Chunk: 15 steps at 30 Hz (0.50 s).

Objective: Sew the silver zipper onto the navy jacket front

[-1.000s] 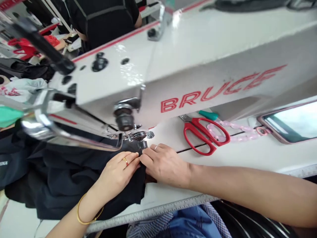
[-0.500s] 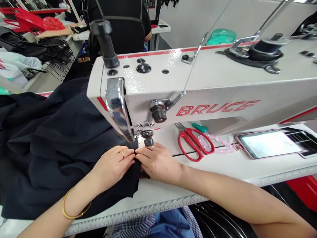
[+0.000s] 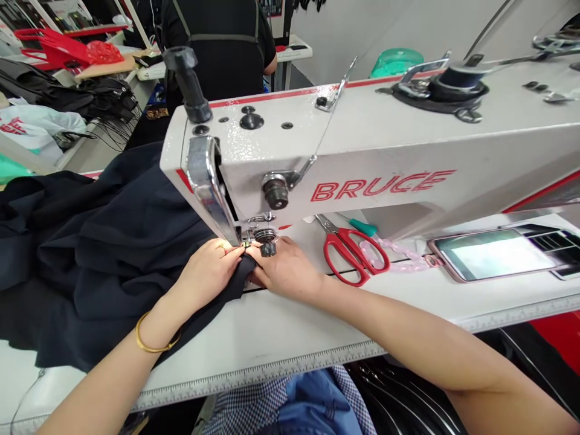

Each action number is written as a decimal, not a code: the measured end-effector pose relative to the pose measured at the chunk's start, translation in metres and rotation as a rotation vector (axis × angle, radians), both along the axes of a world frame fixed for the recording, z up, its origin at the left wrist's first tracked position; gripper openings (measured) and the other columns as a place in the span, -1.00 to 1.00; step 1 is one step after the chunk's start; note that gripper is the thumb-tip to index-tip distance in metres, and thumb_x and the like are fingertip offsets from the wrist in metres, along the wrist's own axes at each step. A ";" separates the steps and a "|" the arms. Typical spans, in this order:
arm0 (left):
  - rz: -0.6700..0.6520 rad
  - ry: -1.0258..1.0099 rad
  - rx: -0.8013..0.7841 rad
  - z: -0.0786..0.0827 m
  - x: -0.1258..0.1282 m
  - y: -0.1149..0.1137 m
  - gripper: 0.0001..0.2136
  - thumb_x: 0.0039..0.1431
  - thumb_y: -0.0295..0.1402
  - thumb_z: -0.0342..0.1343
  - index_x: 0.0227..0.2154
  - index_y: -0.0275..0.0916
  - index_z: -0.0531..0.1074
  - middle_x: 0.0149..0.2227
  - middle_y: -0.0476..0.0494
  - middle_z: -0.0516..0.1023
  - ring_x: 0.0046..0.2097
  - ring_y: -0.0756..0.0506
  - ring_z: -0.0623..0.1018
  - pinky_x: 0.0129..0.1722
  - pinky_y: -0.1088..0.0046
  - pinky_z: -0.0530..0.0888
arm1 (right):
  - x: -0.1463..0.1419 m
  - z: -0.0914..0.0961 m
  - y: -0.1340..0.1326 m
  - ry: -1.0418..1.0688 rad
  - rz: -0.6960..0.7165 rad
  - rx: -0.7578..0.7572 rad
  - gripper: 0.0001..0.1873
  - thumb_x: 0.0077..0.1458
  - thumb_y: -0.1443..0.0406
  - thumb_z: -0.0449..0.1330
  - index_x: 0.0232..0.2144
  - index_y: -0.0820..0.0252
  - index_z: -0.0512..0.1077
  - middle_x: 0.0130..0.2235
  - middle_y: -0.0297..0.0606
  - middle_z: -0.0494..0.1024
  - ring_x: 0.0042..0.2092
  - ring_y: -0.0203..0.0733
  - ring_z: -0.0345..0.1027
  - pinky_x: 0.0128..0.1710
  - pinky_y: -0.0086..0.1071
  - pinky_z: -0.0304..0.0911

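A large piece of black fabric (image 3: 99, 254) lies spread over the left of the white table (image 3: 281, 338) and runs under the head of a white BRUCE sewing machine (image 3: 362, 145). My left hand (image 3: 208, 275) rests on the fabric's edge just left of the needle, fingers curled and pinching the cloth. My right hand (image 3: 285, 269) presses the same edge from the right, fingertips under the presser foot (image 3: 267, 248). The fingertips of both hands meet at the needle. A gold bangle sits on my left wrist.
Red-handled scissors (image 3: 351, 251) lie right of my right hand, beside a pink bead chain (image 3: 403, 251) tied to a phone (image 3: 493, 254) with a lit screen. A thread cone (image 3: 457, 81) stands on the machine top. Another person in black (image 3: 217, 42) works behind.
The view has lifted and steadied. Both hands have slid forward with the fabric edge, closer under the presser foot, and the cloth in front of them has drawn in.
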State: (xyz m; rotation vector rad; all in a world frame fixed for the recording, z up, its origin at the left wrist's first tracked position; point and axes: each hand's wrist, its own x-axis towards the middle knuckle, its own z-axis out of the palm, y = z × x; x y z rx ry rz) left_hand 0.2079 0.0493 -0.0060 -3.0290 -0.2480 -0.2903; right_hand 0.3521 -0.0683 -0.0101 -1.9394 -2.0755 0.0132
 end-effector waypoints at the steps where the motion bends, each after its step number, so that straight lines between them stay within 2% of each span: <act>1: 0.001 0.002 -0.019 0.001 0.000 -0.001 -0.76 0.21 -0.41 -0.14 -0.25 -0.30 0.43 -0.28 -0.17 0.50 -0.25 -0.12 0.46 -0.22 0.31 0.44 | 0.000 -0.001 0.000 0.003 -0.008 0.002 -0.75 0.11 0.24 0.04 -0.19 0.26 0.34 -0.16 -0.18 0.39 -0.17 -0.11 0.18 -0.20 -0.27 0.07; 6: -0.002 0.041 -0.162 0.011 -0.016 -0.013 -0.61 0.20 -0.17 -0.15 -0.03 -0.30 0.30 -0.01 -0.23 0.39 0.02 -0.15 0.37 0.00 0.25 0.36 | -0.003 -0.001 -0.003 0.035 -0.014 0.023 -0.79 0.12 0.26 0.04 -0.21 0.19 0.37 -0.19 -0.22 0.40 -0.19 -0.14 0.19 -0.22 -0.31 0.04; 8: 0.022 0.100 -0.223 0.015 -0.026 -0.023 -0.45 0.09 -0.04 -0.05 0.05 -0.32 0.20 0.05 -0.26 0.34 0.07 -0.18 0.34 0.02 0.23 0.35 | -0.004 0.001 -0.004 0.069 -0.009 0.011 -0.81 0.14 0.24 0.04 -0.25 0.18 0.39 -0.26 -0.24 0.42 -0.22 -0.17 0.20 -0.26 -0.33 0.02; 10: 0.085 0.117 -0.277 0.017 -0.031 -0.031 -0.33 -0.01 0.01 0.03 0.08 -0.34 0.15 0.06 -0.29 0.32 0.07 -0.21 0.33 0.02 0.21 0.34 | -0.006 0.004 -0.003 0.120 -0.012 -0.006 -0.80 0.15 0.22 0.04 -0.31 0.18 0.41 -0.32 -0.26 0.43 -0.26 -0.20 0.22 -0.31 -0.35 0.00; 13: 0.232 0.013 -0.414 0.017 -0.030 -0.036 -0.51 0.11 -0.08 -0.06 0.00 -0.33 0.28 -0.02 -0.26 0.40 0.00 -0.19 0.39 -0.01 0.22 0.35 | -0.007 0.006 -0.001 0.214 -0.035 -0.007 -0.73 0.17 0.18 0.00 -0.40 0.21 0.40 -0.38 -0.27 0.43 -0.31 -0.24 0.23 -0.35 -0.38 -0.01; 15: 0.339 -0.057 -0.590 0.019 -0.025 -0.034 -0.61 0.17 -0.14 -0.15 -0.12 -0.31 0.38 -0.13 -0.22 0.48 -0.08 -0.16 0.45 -0.06 0.26 0.38 | -0.007 0.005 -0.001 0.269 -0.087 0.021 -0.70 0.19 0.14 -0.02 -0.39 0.23 0.37 -0.38 -0.26 0.43 -0.34 -0.25 0.25 -0.37 -0.39 -0.01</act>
